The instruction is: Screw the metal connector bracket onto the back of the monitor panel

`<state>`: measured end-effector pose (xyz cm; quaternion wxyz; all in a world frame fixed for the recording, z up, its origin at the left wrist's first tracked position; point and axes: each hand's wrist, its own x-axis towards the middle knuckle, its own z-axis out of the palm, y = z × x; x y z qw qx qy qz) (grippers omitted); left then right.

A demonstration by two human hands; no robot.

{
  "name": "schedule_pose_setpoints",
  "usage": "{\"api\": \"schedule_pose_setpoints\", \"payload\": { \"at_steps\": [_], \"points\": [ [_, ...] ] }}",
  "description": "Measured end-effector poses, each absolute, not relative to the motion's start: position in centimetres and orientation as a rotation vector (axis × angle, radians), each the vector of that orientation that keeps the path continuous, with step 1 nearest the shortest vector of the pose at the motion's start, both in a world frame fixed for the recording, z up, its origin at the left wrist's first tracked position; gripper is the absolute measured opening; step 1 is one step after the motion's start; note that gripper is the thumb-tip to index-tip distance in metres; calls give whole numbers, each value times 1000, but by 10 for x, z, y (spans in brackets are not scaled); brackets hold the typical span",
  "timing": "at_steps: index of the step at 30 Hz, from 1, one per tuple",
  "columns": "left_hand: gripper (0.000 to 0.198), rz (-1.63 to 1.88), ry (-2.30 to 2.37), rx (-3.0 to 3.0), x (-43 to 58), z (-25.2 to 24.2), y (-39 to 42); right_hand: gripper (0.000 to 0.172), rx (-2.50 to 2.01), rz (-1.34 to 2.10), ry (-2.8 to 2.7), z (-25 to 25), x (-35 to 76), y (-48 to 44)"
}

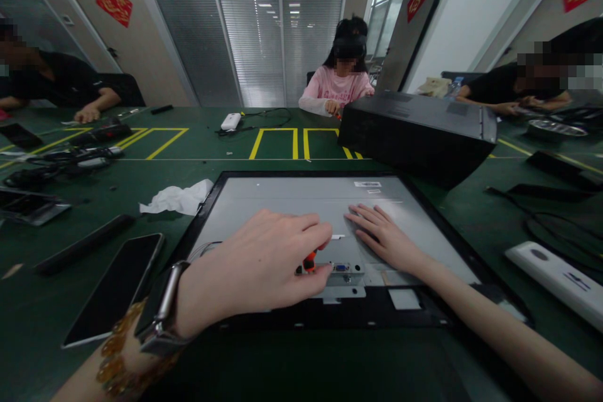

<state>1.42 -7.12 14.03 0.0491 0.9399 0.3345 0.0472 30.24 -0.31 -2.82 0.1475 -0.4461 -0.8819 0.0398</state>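
Note:
A flat display panel with a grey metal back and black frame lies on the table before me. My left hand, with a watch and beaded bracelet at its wrist, is closed around a screwdriver. Only a bit of its orange-red and black handle shows between thumb and fingers; the tip is hidden. It is over a metal bracket with a blue video port near the panel's lower edge. Fingers spread, my right hand rests flat on the grey back, right of the bracket.
A phone, a black bar and crumpled tissue lie left. A large black casing stands beyond the panel. To the right are a white device and cables. Several people sit around the green table.

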Motion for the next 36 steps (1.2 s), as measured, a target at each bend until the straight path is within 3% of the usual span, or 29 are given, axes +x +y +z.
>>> {"api": "schedule_pose_setpoints", "payload": {
  "at_steps": [3,9,14,18,23,29,36],
  "points": [
    [27,116,990,2909,15,138,-69,44,-1289,121,-2529,-26,301,-4],
    [11,125,1011,2915,13,136,-69,44,-1289,127,-2520,-27,301,-4],
    [18,133,976,2836,14,140,-75,44,-1289,116,-2527,-28,301,-3],
    [11,145,1015,2869,17,141,-74,44,-1289,116,-2542,-28,301,-3],
    [27,60,1223,2985,17,137,-66,43,-1292,120,-2517,-26,300,-5],
    [7,133,1100,2934,13,135,-67,44,-1292,127,-2524,-25,299,-5],
    [14,150,1025,2845,14,142,-75,44,-1297,128,-2531,-26,299,-5]
  ]
}}
